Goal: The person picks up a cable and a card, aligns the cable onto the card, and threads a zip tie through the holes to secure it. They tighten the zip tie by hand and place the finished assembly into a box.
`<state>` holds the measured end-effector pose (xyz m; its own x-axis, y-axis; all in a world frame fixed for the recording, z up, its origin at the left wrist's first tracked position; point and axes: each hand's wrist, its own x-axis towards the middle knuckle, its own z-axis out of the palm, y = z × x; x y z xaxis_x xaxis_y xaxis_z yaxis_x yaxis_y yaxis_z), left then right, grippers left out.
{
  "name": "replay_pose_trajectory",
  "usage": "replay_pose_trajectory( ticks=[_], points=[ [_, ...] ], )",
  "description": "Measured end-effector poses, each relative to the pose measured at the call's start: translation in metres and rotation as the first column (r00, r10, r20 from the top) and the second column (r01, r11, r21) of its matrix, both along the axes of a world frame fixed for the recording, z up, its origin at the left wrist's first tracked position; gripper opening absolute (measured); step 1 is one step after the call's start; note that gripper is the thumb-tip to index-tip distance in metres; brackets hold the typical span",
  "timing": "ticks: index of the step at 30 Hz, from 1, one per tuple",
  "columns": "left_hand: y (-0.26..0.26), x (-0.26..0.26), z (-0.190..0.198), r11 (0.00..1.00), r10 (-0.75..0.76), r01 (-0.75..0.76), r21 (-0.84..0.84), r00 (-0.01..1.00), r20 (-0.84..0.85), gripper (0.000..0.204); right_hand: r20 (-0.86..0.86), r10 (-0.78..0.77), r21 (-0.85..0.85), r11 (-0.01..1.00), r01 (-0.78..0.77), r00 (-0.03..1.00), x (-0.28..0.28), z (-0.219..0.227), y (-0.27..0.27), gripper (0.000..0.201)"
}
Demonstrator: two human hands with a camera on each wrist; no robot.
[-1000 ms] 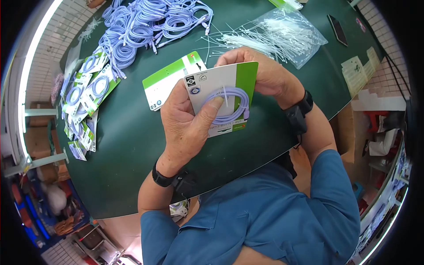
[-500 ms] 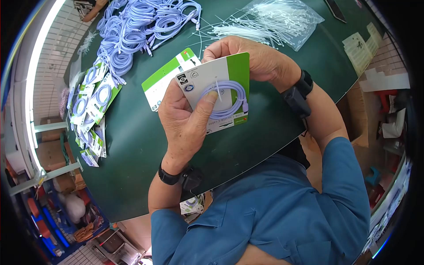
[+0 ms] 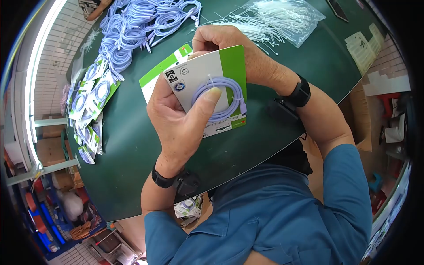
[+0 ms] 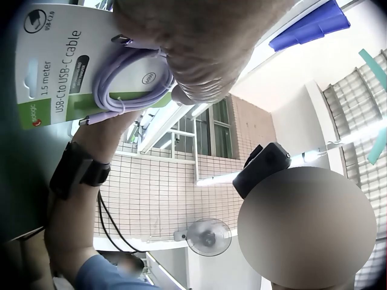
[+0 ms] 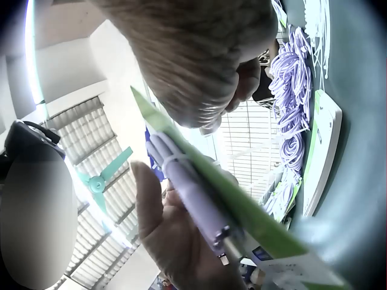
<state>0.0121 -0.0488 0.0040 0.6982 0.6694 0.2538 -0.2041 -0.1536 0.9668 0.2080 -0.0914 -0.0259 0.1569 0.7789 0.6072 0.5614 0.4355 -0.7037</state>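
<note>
My left hand (image 3: pixel 176 121) grips a white-and-green packaging card (image 3: pixel 201 66), its thumb pressing on a coiled lilac USB-C cable (image 3: pixel 237 90) on the card's face. A short piece of white cable tie (image 3: pixel 210 80) stands out over the coil's upper side. Behind the card's top edge is my right hand (image 3: pixel 258 62), its fingers curled around the tie's tail; the fingertips are hidden in the head view. In the right wrist view the card (image 5: pixel 242 202) appears edge-on, with the cable plugs (image 5: pixel 202 205) along its face. The left wrist view shows the card's printed lower end (image 4: pixel 51 78).
Another green-and-white card (image 3: pixel 152 79) lies on the dark green table (image 3: pixel 132 176) behind the held one. Coiled lilac cables (image 3: pixel 128 31) are heaped at the back. Carded cables (image 3: pixel 90 104) pile up leftward. Loose white cable ties (image 3: pixel 282 17) spill from a plastic bag; a phone (image 3: pixel 337 9) lies beyond.
The visible tie over the coil has become shorter. My right hand has moved up and left behind the card, and the held card has shifted slightly left.
</note>
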Motion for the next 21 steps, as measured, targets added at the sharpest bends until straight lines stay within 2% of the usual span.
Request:
replay_pose_trajectory(
  ticks=[3,6,7,10,11,12,14,15,18,19,21],
  points=[
    [0.001,-0.001,-0.004,1.000,0.027,-0.027,-0.016,1.000,0.003,0.038,0.062,-0.035,0.006,0.999,0.035,0.997,-0.003,0.000,-0.001,0.025],
    [0.011,-0.001,-0.008,0.999,0.032,-0.031,-0.039,0.999,0.024,0.032,0.100,-0.239,0.064,0.970,0.234,0.966,-0.001,0.004,-0.001,0.022],
    [0.014,0.000,-0.009,0.997,0.015,-0.012,-0.075,0.999,0.039,0.031,0.121,-0.223,0.056,0.974,0.218,0.967,-0.001,0.005,-0.001,0.022],
    [0.019,0.004,-0.010,0.990,0.011,0.003,-0.143,0.995,0.098,0.028,-0.134,-0.251,-0.129,0.964,0.234,0.959,-0.001,0.000,0.000,0.018],
    [0.021,0.007,-0.010,0.981,0.028,-0.006,-0.196,0.993,0.111,0.028,-0.110,-0.226,-0.128,0.969,0.212,0.968,0.000,0.002,0.000,0.018],
    [0.023,0.008,-0.010,0.969,0.047,-0.015,-0.248,0.991,0.122,0.027,-0.270,-0.189,-0.122,0.979,0.161,0.944,0.002,0.005,-0.001,0.018],
    [0.030,0.009,-0.008,0.953,0.100,-0.049,-0.299,0.983,0.156,0.027,-0.565,-0.100,-0.096,0.994,0.055,0.819,0.005,0.011,-0.001,0.021],
    [0.035,0.009,-0.008,0.954,0.130,-0.080,-0.290,0.979,0.159,0.027,-0.548,-0.073,-0.094,0.995,0.025,0.834,0.004,0.014,-0.001,0.021],
    [0.045,0.009,-0.008,0.952,0.190,-0.141,-0.270,0.967,0.167,0.028,-0.533,0.041,-0.277,0.935,-0.220,0.845,-0.007,0.019,-0.012,0.032],
    [0.047,0.009,-0.009,0.950,0.190,-0.136,-0.280,0.966,0.176,0.029,-0.524,0.054,-0.276,0.933,-0.229,0.850,-0.011,0.016,-0.012,0.032],
    [0.051,0.008,-0.010,0.949,0.178,-0.117,-0.294,0.966,0.190,0.030,-0.388,0.104,-0.290,0.929,-0.228,0.916,-0.022,0.006,-0.010,0.034]
  ],
)
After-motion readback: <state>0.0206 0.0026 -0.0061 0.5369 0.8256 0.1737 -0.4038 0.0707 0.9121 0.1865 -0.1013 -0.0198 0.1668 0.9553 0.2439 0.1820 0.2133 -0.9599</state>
